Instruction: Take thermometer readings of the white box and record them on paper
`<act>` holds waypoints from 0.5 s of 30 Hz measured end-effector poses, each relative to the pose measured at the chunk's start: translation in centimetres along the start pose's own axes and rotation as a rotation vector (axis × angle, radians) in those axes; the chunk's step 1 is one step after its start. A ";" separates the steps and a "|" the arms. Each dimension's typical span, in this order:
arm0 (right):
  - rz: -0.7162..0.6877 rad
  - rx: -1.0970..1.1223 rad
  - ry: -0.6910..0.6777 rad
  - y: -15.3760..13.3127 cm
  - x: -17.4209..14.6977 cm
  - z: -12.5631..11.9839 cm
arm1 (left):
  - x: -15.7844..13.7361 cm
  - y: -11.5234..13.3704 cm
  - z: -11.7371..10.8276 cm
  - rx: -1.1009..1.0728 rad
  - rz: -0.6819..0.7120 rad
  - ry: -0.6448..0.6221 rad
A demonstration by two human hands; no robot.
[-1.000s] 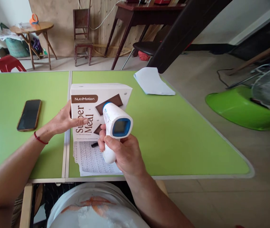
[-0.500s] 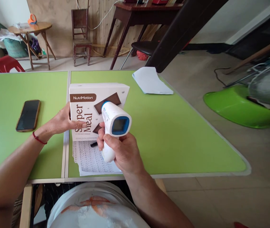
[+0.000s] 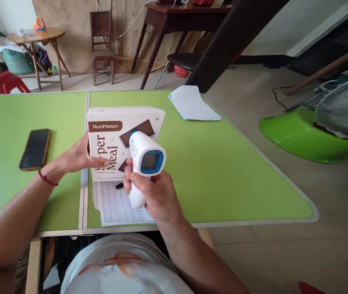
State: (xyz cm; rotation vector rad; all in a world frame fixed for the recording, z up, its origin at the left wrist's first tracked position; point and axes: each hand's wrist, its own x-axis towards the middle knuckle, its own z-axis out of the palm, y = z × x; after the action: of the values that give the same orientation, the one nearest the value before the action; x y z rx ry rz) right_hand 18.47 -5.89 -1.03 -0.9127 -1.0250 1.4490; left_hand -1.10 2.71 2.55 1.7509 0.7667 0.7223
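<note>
My left hand [image 3: 80, 157] grips the left side of a white cardboard box [image 3: 103, 141] marked NutriMotion, its thumb across the front. In my right hand [image 3: 155, 192] is a white and blue infrared thermometer [image 3: 145, 155], fingers wrapped round the handle. Its dark screen faces me and its blue front end points at the box, covering part of the print. Below the box lie handwritten sheets of paper [image 3: 115, 208], and a black pen tip [image 3: 119, 185] peeks out between box and thermometer; the rest of it is hidden.
On the green table [image 3: 222, 175], a phone [image 3: 35, 149] lies left of my left hand. A stack of white paper [image 3: 193, 104] rests at the far edge. Beyond stand a wooden chair [image 3: 103, 53], a small round table [image 3: 43, 36] and a green plastic object [image 3: 305, 139] on the floor.
The whole view has shifted slightly, with everything a little further left. Both hands keep their hold on the box and the thermometer.
</note>
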 end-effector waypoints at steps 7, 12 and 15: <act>-0.027 -0.005 -0.005 0.1 0.1 0.0 | -0.2 -0.8 -0.6 0.068 -0.016 -0.040; -0.030 0.007 -0.014 0.2 0.0 -0.1 | -0.2 -1.0 -0.8 0.086 -0.022 -0.059; -0.029 0.006 -0.018 0.3 -0.1 -0.1 | -0.1 -1.0 -0.8 0.083 -0.012 -0.071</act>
State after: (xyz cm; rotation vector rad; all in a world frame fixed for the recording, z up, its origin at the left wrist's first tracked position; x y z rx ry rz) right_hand 18.53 -5.98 -1.32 -0.8779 -1.0429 1.4377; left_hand -1.97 3.31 1.83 1.8352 0.7675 0.6251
